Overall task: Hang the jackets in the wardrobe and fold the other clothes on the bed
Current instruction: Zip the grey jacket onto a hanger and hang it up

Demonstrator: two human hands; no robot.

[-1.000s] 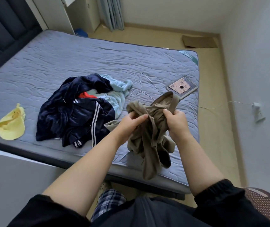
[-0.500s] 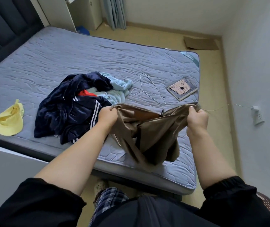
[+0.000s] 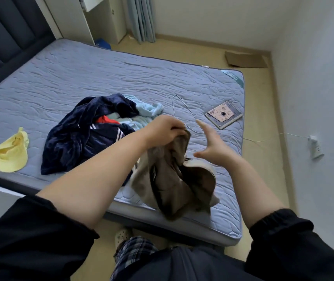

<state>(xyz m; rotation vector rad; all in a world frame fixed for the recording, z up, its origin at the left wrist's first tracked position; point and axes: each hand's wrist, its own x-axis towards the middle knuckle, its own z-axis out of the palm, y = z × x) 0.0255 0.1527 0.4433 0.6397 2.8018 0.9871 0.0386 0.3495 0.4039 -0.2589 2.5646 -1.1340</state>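
Note:
My left hand [image 3: 165, 129] grips the top of a brown garment [image 3: 174, 183], which hangs down over the near edge of the bed [image 3: 81, 78]. Just to its right, my right hand [image 3: 212, 147] is free of the cloth, fingers straight and spread. A wire hanger [image 3: 182, 110] lies on the bed beyond both hands. To the left sits a heap with a navy striped jacket [image 3: 81, 134], a light blue garment [image 3: 145, 110] and something red [image 3: 107, 120].
A yellow cap [image 3: 10, 154] lies near the bed's left front edge. A tablet [image 3: 223, 115] rests by the right edge, with a white cable and wall plug [image 3: 315, 147] beyond. Cardboard [image 3: 245, 59] lies on the floor. White furniture [image 3: 93, 21] stands behind the bed.
My right hand let go of the brown garment and opened. My left hand moved right and up with the garment, which now hangs bunched from that one hand instead of stretched between both.

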